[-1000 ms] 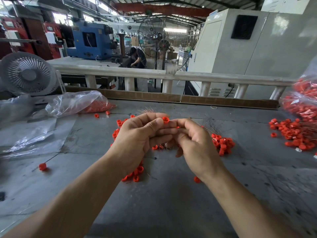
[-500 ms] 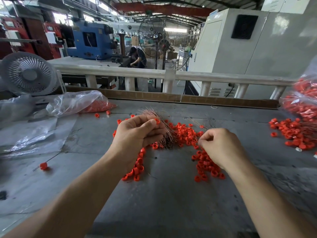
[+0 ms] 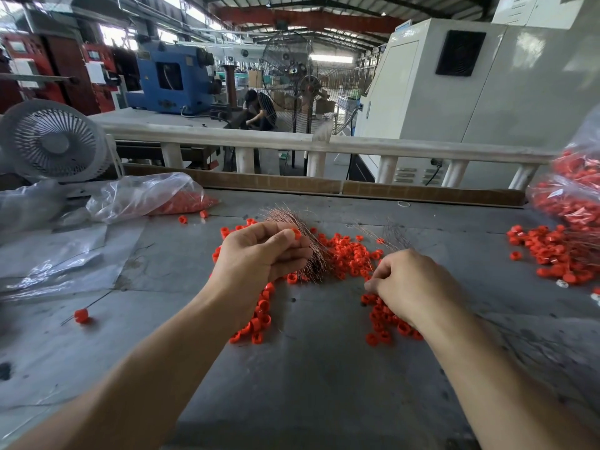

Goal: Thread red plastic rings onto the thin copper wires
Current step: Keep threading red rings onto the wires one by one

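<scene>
Left hand (image 3: 259,254) grips a wire bundle (image 3: 311,251) above the table (image 3: 308,368), a red ring (image 3: 297,234) pinched at thumb tip. Right hand (image 3: 412,284) rests, fingers curled, on the loose rings (image 3: 350,251) at table centre; whether it holds one, cannot tell.

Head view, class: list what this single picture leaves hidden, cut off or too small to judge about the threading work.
- Right hand: its fingertips curl down into the red rings; whether they pinch one is hidden by the hand itself.
- Left hand: how it grips the copper wires is hidden by its fingers.
- Bag of rings: cut off by the right edge.
</scene>
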`<action>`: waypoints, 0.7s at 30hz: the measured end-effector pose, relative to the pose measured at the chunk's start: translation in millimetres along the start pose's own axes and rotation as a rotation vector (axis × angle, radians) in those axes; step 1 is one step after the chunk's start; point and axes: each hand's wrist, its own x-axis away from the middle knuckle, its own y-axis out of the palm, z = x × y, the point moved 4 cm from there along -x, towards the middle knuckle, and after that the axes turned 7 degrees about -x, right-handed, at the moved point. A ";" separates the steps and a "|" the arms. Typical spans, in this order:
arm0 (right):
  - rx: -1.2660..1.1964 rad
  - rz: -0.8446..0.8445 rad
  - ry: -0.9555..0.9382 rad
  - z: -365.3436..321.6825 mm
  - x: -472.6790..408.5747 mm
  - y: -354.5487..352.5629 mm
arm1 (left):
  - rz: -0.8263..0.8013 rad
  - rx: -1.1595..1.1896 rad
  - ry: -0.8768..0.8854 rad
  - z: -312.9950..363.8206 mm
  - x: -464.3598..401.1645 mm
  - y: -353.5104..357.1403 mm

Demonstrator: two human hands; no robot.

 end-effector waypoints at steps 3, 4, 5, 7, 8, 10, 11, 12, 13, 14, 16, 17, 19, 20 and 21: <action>0.023 -0.016 0.005 -3.3 1.7 -1.5 | -0.003 -0.007 -0.002 -0.5 0.2 1.1; 0.030 -0.022 0.006 -4.2 2.1 -1.8 | -0.005 -0.010 -0.002 -0.4 0.5 1.6; 0.037 -0.023 0.006 -5.1 2.4 -2.2 | -0.007 -0.010 -0.002 -0.3 0.9 2.0; 0.050 -0.011 0.003 -6.6 3.7 -3.1 | -0.007 -0.009 -0.003 0.3 1.6 2.7; 0.054 -0.004 0.000 -7.0 4.0 -3.1 | -0.006 -0.008 -0.002 0.7 1.9 2.9; 0.045 0.011 -0.006 -7.4 4.3 -2.9 | -0.005 -0.005 -0.001 1.3 2.1 3.1; 0.027 0.022 -0.009 -7.3 4.0 -2.9 | -0.007 -0.005 -0.001 1.5 2.1 3.2; -0.001 0.035 -0.015 -7.1 3.2 -2.9 | -0.009 -0.005 -0.001 1.8 2.4 3.3; -0.037 0.054 -0.025 -7.3 2.4 -3.3 | -0.012 -0.007 0.001 2.1 2.6 3.4; -0.088 0.073 -0.036 -7.7 1.9 -3.7 | -0.014 -0.010 0.004 2.3 3.0 3.5; -0.248 0.102 -0.054 -9.3 2.0 -3.2 | -0.020 -0.014 0.011 3.1 3.7 3.6; -0.350 0.113 -0.059 -10.0 2.1 -2.4 | -0.025 -0.015 0.015 3.7 4.1 3.9; -0.545 0.132 -0.078 -11.9 2.4 -1.0 | -0.040 -0.021 0.024 5.0 5.3 5.3; -0.629 0.134 -0.089 -13.3 2.4 -0.7 | -0.049 -0.024 0.031 5.8 6.1 6.2; -0.705 0.133 -0.095 -14.5 2.7 -0.6 | -0.057 -0.027 0.039 6.7 7.0 7.3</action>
